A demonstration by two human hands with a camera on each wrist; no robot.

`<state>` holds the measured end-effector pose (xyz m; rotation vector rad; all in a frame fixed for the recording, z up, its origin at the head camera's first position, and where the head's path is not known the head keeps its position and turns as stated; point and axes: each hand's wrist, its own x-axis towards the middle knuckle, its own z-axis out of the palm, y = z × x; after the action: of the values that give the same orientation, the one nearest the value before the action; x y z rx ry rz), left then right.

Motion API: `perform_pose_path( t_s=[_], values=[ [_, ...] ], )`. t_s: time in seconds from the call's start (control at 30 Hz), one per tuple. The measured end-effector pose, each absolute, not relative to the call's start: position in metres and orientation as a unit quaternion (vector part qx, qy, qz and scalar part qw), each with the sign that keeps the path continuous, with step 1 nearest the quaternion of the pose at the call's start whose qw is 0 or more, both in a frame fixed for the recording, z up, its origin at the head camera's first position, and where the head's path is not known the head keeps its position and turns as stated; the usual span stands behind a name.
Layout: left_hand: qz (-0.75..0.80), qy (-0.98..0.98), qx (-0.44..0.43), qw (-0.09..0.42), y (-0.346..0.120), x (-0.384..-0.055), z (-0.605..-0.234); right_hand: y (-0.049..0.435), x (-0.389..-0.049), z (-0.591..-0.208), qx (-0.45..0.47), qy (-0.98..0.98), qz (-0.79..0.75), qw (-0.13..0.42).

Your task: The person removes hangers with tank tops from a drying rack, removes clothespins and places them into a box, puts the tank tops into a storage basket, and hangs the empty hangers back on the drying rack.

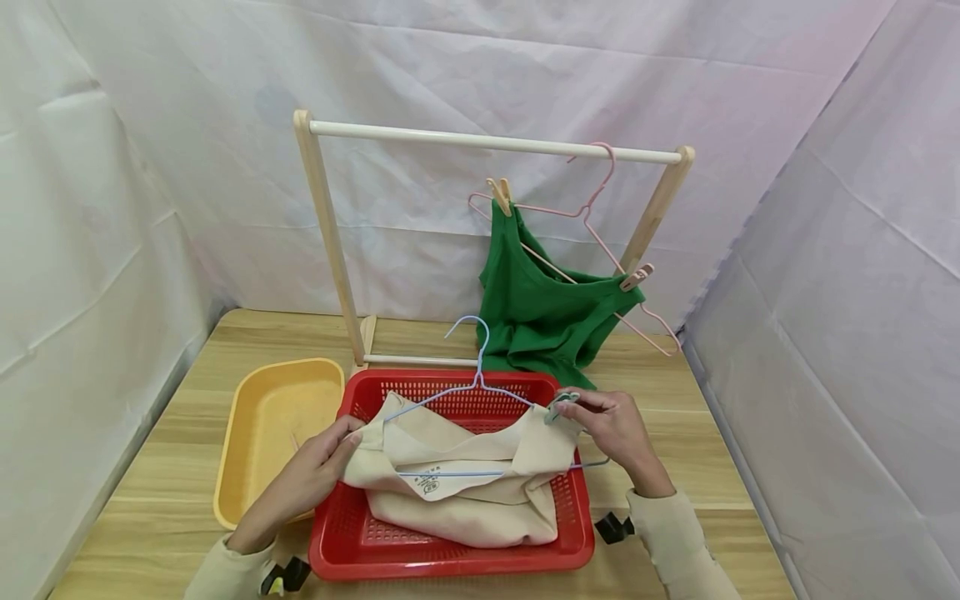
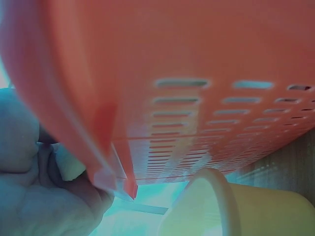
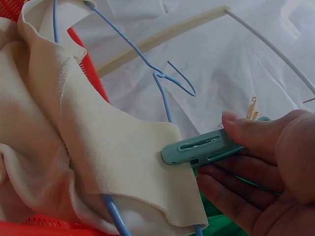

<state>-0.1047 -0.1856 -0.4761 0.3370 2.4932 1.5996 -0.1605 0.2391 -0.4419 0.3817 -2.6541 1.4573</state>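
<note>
A cream sleeveless garment lies partly in a red basket, its straps over a blue wire hanger. My left hand grips the left strap between thumb and fingers. In the left wrist view, the basket's side hides most of that grip; a bit of cream fabric shows in the hand. My right hand pinches a grey-green clothespin by its rear end. The clothespin's front end lies over the edge of the right strap, seen closely in the right wrist view.
Behind the basket stands a wooden rack with a white rail. A green top hangs there on a pink hanger, with a beige clothespin and a pinkish clothespin. A yellow tub sits left of the basket.
</note>
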Motion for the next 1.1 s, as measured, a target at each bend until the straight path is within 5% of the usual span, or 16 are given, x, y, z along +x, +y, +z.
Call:
perform_pose_path(
  t_s=[1.1],
  values=[
    [0.523, 0.841, 0.123, 0.062, -0.184, -0.104, -0.479, 0.234, -0.16, -0.432, 0.127, -0.852, 0.499, 0.093]
  ],
)
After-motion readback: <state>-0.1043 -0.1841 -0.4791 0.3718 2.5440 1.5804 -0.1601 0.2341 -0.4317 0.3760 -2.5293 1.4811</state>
